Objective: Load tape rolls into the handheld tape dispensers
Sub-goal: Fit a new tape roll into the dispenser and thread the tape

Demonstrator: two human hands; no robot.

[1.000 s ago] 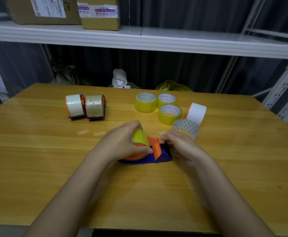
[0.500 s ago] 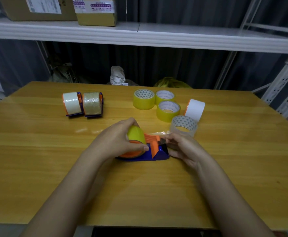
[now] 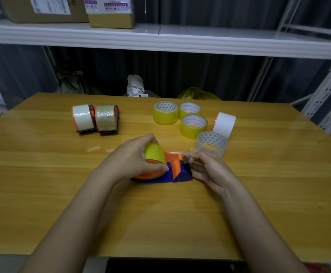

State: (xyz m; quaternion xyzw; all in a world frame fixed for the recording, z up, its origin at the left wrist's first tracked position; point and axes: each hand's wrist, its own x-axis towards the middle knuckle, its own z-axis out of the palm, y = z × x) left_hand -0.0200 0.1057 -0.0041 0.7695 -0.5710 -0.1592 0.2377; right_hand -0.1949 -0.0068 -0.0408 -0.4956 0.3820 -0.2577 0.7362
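My left hand [image 3: 130, 158] holds the yellow roll [image 3: 154, 155] in the dispenser [image 3: 177, 174]; my right hand [image 3: 212, 170] pinches the tape end [image 3: 188, 153]. Next I think I pull it over the cutter.

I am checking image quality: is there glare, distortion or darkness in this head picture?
Head view: soft glare on the table at far left; wide-angle bending of the shelf edge; dark background under it; both hands reasonably sharp.

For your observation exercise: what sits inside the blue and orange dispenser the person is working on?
A yellow tape roll sits inside the dispenser, held by the left hand. Its core and hub are covered by that hand.
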